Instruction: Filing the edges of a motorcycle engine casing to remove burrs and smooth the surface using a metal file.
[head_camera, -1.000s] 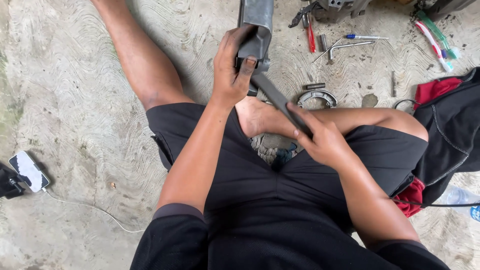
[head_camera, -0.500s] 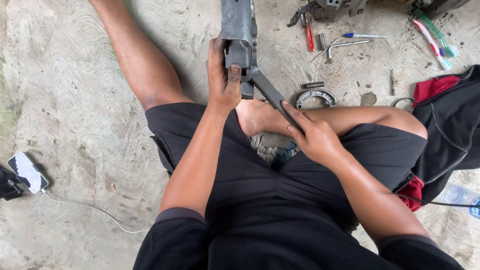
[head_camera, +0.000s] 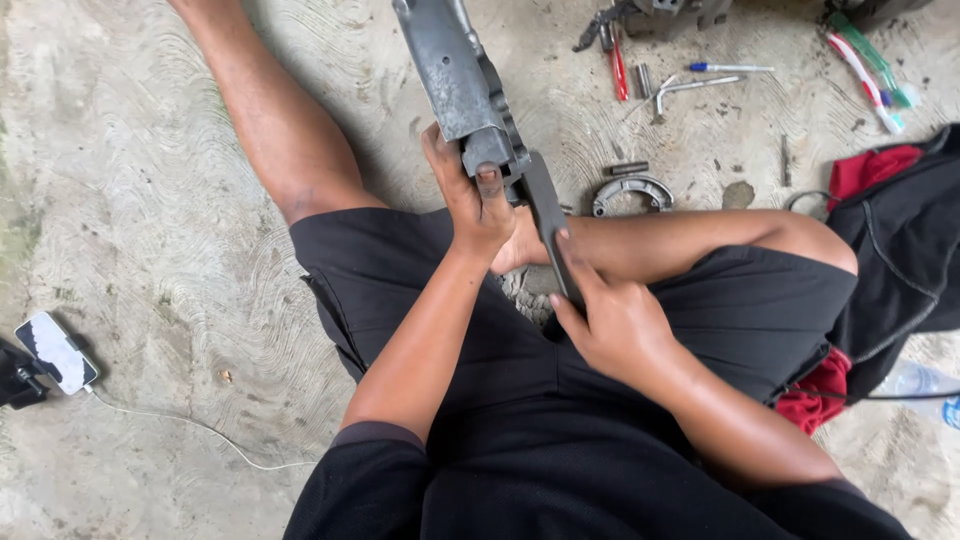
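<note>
I sit on a concrete floor with a long grey metal machine part (head_camera: 455, 70) standing up between my legs. My left hand (head_camera: 470, 195) is wrapped around its lower end, thumb pressed on the front. A dark flat lever arm (head_camera: 545, 215) runs down from that end toward my lap. My right hand (head_camera: 615, 320) grips the lower end of this arm, fingers closed round it, just above my black shorts (head_camera: 700, 310).
On the floor beyond my knee lie a curved metal shoe (head_camera: 630, 190), a short pin (head_camera: 628, 168), red-handled pliers (head_camera: 618, 60), a bent wrench (head_camera: 680, 88) and a blue pen (head_camera: 730, 68). A phone (head_camera: 55, 350) on a white cable lies at left. Black and red cloth (head_camera: 900, 240) at right.
The grey part has swung from near upright to leaning left at the top. My left hand slid lower on it, and my right hand moved down the lever arm toward my lap.
</note>
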